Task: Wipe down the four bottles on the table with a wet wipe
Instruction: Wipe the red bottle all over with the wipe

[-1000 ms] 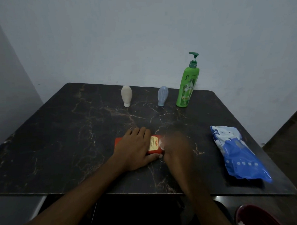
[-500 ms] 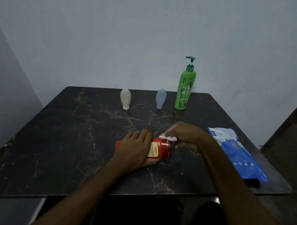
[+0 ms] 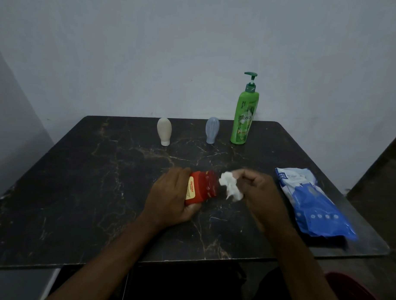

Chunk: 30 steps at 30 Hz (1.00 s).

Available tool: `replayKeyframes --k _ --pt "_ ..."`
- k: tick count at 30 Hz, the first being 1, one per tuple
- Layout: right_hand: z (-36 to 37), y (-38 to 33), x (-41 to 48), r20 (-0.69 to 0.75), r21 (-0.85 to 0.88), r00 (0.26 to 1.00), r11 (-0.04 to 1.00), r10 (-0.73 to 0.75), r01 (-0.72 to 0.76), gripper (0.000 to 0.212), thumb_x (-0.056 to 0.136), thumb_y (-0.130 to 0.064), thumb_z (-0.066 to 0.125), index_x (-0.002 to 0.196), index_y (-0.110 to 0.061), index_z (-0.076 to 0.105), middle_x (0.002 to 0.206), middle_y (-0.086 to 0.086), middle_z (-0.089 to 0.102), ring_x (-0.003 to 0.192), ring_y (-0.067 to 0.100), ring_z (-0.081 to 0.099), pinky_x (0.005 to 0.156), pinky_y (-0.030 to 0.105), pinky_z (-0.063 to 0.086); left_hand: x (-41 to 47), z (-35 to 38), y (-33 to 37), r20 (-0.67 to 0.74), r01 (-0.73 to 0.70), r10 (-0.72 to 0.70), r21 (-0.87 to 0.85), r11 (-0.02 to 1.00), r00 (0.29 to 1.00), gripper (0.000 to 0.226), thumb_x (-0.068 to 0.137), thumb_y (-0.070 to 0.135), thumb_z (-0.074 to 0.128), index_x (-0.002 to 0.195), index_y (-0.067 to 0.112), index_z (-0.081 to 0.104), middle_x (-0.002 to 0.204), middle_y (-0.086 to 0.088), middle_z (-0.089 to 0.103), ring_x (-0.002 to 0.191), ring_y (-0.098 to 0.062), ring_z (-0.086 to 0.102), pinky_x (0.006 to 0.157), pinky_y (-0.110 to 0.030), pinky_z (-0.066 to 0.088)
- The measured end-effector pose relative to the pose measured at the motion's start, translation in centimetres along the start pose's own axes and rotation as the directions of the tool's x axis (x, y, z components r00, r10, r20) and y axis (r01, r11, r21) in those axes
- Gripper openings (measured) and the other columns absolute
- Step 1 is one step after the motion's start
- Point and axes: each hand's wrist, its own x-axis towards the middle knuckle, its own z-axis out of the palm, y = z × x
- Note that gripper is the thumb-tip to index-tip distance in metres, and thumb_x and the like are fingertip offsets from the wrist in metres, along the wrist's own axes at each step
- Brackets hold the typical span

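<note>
A dark desk (image 3: 79, 190) of polished black stone with pale brown veins fills the lower two thirds of the frame, its rounded corners set against a plain grey wall (image 3: 173, 48). At the right of the frame, near the desk's edge, lies a soft, crinkled blue and white wipe packet (image 3: 314, 203), flat, its long axis running from upper left to lower right. Toward the upper right of the desk stands the green pump bottle (image 3: 244, 120), tall, glossy plastic, upright, its nozzle pointing left. Just left of it a small bluish, matte, egg-shaped bottle (image 3: 212, 130) stands on its cap, and farther left a cream one (image 3: 164, 131) of the same shape does likewise; the two are well apart. At the centre of the frame the left hand (image 3: 168, 200) wraps its fingers around the red bottle (image 3: 202, 187), a smooth plastic one with a cream label, held tilted with its long axis running from lower left up to the right, the broad end toward the right. The right hand (image 3: 260, 192) has its fingers pinched shut on a crumpled white wet wipe (image 3: 230, 188), which touches that right end of the red bottle.
</note>
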Motion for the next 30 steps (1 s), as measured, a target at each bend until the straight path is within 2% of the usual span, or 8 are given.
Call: replayKeyframes --k 3,7,11,15,20,22,26,30 --pt "0.7 -1.3 0.1 -0.075 -0.099 0.973 0.973 -0.217 0.209 0.014 0.093 -0.013 0.058 0.093 -0.021 0.069 0.088 -0.007 0.071 0.078 0.005 0.068 0.065 0.019 0.056 0.0 -0.1 0.0 0.005 0.008 -0.008 -0.011 1.0 1.0 0.072 0.074 0.065 0.061 0.125 0.016 0.046 0.106 -0.009 0.066 0.088 -0.022 0.066 0.078 -0.032 0.05" --pt "3.0 -0.4 0.1 -0.073 -0.404 0.92 0.855 -0.384 0.325 0.013 0.092 -0.028 0.06 0.099 -0.02 0.067 0.093 -0.014 0.06 0.081 -0.006 0.058 0.075 0.012 0.049 0.0 -0.2 0.4 -0.005 0.008 -0.008 -0.018 1.0 1.0 0.072 0.073 0.064 0.06 0.124 0.015 0.046 0.104 -0.01 0.067 0.087 -0.023 0.067 0.077 -0.033 0.051" --pt "4.1 1.5 -1.4 -0.048 -0.516 0.798 0.699 -0.6 0.495 0.016 0.091 -0.013 0.063 0.106 -0.011 0.069 0.099 0.001 0.061 0.083 -0.009 0.05 0.08 0.003 0.041 0.0 -0.3 0.1 -0.017 0.042 -0.043 -0.041 0.998 0.999 0.073 0.073 0.065 0.06 0.124 0.014 0.047 0.104 -0.011 0.068 0.088 -0.025 0.068 0.076 -0.034 0.053" --pt "3.1 2.6 -3.3 0.034 -0.489 0.774 0.664 -0.633 0.565 0.02 0.09 -0.028 0.06 0.105 -0.017 0.067 0.094 -0.004 0.063 0.08 -0.005 0.055 0.072 0.005 0.044 0.0 -0.1 -0.1 -0.009 0.036 -0.037 -0.021 0.999 0.999 0.073 0.074 0.067 0.06 0.124 0.015 0.047 0.104 -0.01 0.067 0.087 -0.023 0.066 0.077 -0.033 0.052" --pt "2.4 0.6 -1.7 -0.016 -0.392 0.872 0.805 -0.489 0.445 0.027 0.085 -0.036 0.062 0.1 -0.015 0.072 0.09 -0.007 0.067 0.081 0.001 0.063 0.073 0.017 0.052 -0.1 0.1 0.2 -0.007 0.037 -0.037 -0.052 0.998 0.999 0.071 0.076 0.063 0.063 0.126 0.014 0.047 0.107 -0.009 0.065 0.09 -0.022 0.064 0.077 -0.032 0.051" --pt "2.2 -0.1 -0.4 -0.015 -0.372 0.894 0.833 -0.447 0.41 0.025 0.086 -0.032 0.064 0.1 -0.014 0.072 0.091 -0.004 0.068 0.082 0.002 0.063 0.075 0.017 0.053 -0.2 0.1 0.3 0.0 -0.001 0.001 -0.028 1.0 1.0 0.07 0.077 0.063 0.062 0.124 0.013 0.048 0.106 -0.01 0.065 0.089 -0.023 0.064 0.076 -0.034 0.052" --pt "2.3 0.0 -0.4 -0.013 -0.375 0.881 0.819 -0.473 0.434 0.024 0.087 -0.029 0.064 0.102 -0.013 0.073 0.093 -0.004 0.068 0.084 0.001 0.063 0.075 0.01 0.049 -0.3 0.0 0.4 -0.021 0.001 -0.002 -0.033 0.999 1.0 0.068 0.075 0.061 0.062 0.121 0.012 0.05 0.103 -0.01 0.064 0.086 -0.023 0.063 0.075 -0.031 0.049" --pt "3.2 2.0 -3.2 -0.106 -0.232 0.828 0.823 -0.551 0.518 0.012 0.089 -0.017 0.064 0.094 -0.016 0.075 0.09 -0.006 0.068 0.084 0.005 0.063 0.077 0.017 0.049 -0.2 0.1 0.3 -0.029 -0.008 0.006 -0.052 0.999 1.0 0.069 0.077 0.064 0.06 0.121 0.013 0.049 0.102 -0.01 0.064 0.086 -0.022 0.063 0.074 -0.031 0.049"
